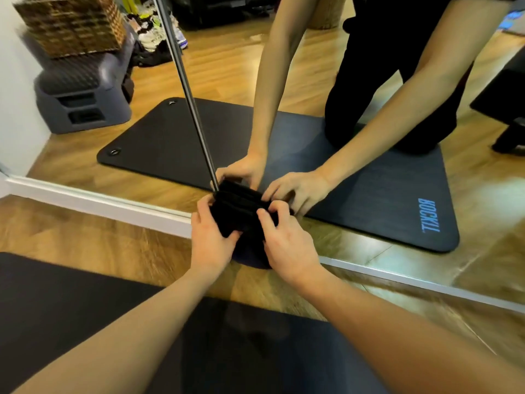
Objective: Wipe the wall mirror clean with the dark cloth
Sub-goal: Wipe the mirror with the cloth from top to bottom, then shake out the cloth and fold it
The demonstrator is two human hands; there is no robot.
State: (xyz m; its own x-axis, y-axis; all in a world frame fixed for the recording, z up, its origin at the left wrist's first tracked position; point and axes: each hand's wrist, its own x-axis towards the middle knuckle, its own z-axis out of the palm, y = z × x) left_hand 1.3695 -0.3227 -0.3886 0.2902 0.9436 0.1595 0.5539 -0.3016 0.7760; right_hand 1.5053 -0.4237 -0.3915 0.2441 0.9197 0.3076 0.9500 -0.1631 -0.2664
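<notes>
Dark cloth (238,216), folded, is grasped by left hand (211,240) and right hand (287,243), each grip clenched on it, pressed against the wall mirror (355,81) at its bottom edge above the floor (85,231).

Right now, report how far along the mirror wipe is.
Done: nothing visibly finished. In hand: left hand and right hand both grip the dark cloth, bunched low at the mirror beside its frame bar. Left: the glass above, which may all need wiping.

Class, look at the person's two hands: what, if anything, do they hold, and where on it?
Both hands, left hand and right hand, grip a folded dark cloth, one at each side.
</notes>
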